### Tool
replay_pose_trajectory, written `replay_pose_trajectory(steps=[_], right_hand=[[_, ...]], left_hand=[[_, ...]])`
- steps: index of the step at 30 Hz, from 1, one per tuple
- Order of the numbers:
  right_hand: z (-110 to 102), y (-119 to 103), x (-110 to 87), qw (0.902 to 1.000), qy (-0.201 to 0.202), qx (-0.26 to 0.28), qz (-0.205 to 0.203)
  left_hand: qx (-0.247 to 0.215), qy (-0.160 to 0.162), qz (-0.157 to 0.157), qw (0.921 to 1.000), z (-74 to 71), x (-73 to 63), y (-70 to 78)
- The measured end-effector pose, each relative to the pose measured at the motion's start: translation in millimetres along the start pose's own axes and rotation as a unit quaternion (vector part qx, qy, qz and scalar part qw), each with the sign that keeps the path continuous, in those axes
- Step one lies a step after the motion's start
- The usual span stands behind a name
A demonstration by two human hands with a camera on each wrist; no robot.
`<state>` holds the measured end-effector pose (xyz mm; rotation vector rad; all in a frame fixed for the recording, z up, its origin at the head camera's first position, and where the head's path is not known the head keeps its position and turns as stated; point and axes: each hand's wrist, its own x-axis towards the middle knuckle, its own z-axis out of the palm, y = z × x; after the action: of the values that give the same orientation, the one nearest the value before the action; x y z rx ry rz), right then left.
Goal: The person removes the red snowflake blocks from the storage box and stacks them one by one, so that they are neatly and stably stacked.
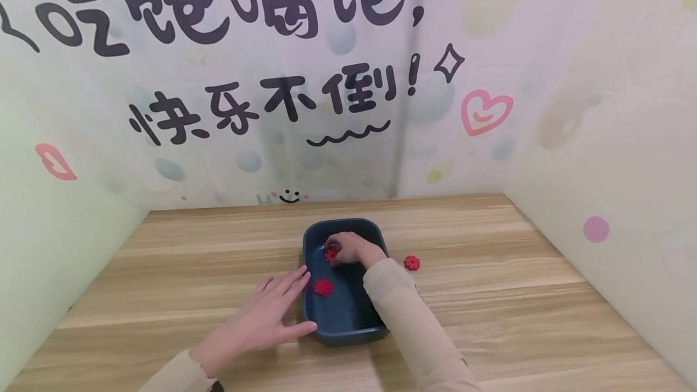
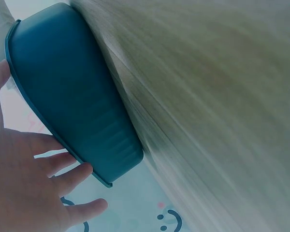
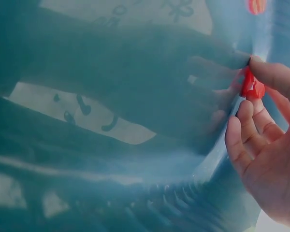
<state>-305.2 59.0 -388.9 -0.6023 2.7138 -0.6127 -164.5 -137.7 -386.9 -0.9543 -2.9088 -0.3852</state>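
A dark blue rectangular tub (image 1: 343, 314) sits on the wooden table. Inside it, my right hand (image 1: 351, 248) pinches a red notched disc (image 1: 330, 255) near the far left wall; in the right wrist view the red disc (image 3: 253, 87) shows between thumb and fingers. A second red notched disc (image 1: 323, 287) lies on the tub's floor at the left. Fingers spread and mostly straight, my left hand (image 1: 261, 319) touches the tub's left rim with its fingertips and thumb. The left wrist view shows the tub's outer side (image 2: 72, 92) beside that hand.
Another red notched disc (image 1: 412, 263) lies on the wooden table (image 1: 490, 301), just right of the tub. A printed curtain (image 1: 348, 162) with dark lettering stands behind the table, and pale panels (image 1: 615, 156) rise at both sides.
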Motion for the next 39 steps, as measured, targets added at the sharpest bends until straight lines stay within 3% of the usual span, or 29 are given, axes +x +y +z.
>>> replay_pose_trajectory(steps=[16, 31, 39], right_hand=[[-1.2, 2.2, -2.2, 0.9999, -0.01, -0.007, -0.008], [-1.7, 5.3, 1.5, 0.9987, 0.005, -0.047, -0.022], [-7.5, 1.9, -2.6, 0.9991, 0.009, -0.038, -0.02]], left_hand=[[-0.01, -0.003, -0.001, 0.9999, -1.0, 0.4, 1.1], [-0.013, -0.001, 0.001, 0.9999, -2.2, 0.1, 2.1], [-0.011, 0.003, 0.002, 0.9999, -0.2, 0.4, 0.6]])
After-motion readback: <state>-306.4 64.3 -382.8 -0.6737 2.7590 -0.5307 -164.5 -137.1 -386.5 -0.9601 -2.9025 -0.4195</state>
